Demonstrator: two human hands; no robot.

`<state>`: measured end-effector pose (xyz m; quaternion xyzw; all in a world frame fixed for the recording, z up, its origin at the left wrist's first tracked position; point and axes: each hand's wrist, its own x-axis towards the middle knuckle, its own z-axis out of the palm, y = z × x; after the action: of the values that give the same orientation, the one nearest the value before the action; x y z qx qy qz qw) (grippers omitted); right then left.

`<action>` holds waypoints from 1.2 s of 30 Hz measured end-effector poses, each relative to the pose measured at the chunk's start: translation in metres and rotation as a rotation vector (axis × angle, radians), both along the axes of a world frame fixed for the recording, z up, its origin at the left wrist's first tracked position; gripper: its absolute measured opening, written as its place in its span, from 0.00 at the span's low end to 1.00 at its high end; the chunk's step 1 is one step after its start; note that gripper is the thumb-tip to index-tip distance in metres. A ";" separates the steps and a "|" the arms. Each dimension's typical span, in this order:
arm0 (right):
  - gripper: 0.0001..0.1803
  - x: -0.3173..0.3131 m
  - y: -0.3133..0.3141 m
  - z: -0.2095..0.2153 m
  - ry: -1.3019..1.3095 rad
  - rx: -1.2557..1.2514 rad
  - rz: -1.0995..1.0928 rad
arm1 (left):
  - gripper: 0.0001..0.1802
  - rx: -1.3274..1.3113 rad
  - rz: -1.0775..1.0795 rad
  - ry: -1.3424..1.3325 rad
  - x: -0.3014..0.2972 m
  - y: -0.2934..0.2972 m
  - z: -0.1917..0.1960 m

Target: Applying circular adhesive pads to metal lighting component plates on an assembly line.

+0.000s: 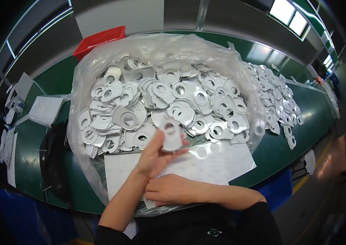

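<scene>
My left hand point(154, 157) is closed on a flat silver-white metal plate point(172, 139) with a round hole near one end, held up over the front of a big heap of similar plates point(156, 92). Crossing below it, my right hand point(172, 189) lies by my left wrist with its fingers curled in. What those fingers hold, if anything, is hidden. A small edge of white sheet point(150, 203) shows under them. Beneath both hands lie white sheets point(232, 161), the right one glossy with faint round marks.
A clear plastic bag point(84, 163) surrounds the heap on the green table point(28, 161). More plates point(277, 92) are spread at the right. A red bin point(99, 41) stands at the back left, near a white packet point(45, 110). A black bundle point(54, 163) lies left of the bag.
</scene>
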<state>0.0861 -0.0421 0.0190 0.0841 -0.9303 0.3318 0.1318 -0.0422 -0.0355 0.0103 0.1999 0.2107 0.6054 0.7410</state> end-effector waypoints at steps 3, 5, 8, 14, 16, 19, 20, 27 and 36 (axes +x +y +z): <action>0.15 0.002 0.001 -0.004 0.062 -0.053 0.005 | 0.27 -0.125 -0.175 -0.063 0.004 0.008 -0.021; 0.13 0.005 0.003 0.002 0.009 -0.155 0.000 | 0.27 -0.113 -0.150 -0.075 0.004 0.012 -0.027; 0.08 0.012 0.011 0.027 -0.085 -0.427 0.052 | 0.27 -0.107 -0.115 -0.078 0.004 0.013 -0.025; 0.14 0.028 0.051 0.033 0.469 -1.123 -0.402 | 0.32 -0.196 -0.047 -0.103 0.007 0.008 -0.017; 0.09 0.029 0.066 0.031 0.552 -1.116 -0.785 | 0.35 -0.158 -0.075 -0.069 0.005 0.010 -0.018; 0.08 0.028 0.081 0.018 0.551 -1.036 -0.893 | 0.35 -0.132 -0.083 0.013 0.007 0.009 -0.017; 0.08 0.026 0.083 0.011 0.550 -1.026 -0.883 | 0.34 -0.122 -0.077 -0.006 0.007 0.009 -0.016; 0.07 0.019 0.077 0.000 0.374 -1.104 -0.829 | 0.33 -0.131 -0.030 -0.020 0.008 0.008 -0.015; 0.11 0.020 0.079 0.001 0.314 -1.069 -0.825 | 0.32 -0.118 -0.024 -0.004 0.009 0.008 -0.014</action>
<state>0.1062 0.0370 0.0196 -0.3059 -0.5650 0.6513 0.4038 -0.0334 -0.0270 -0.0041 0.1569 0.2423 0.5835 0.7591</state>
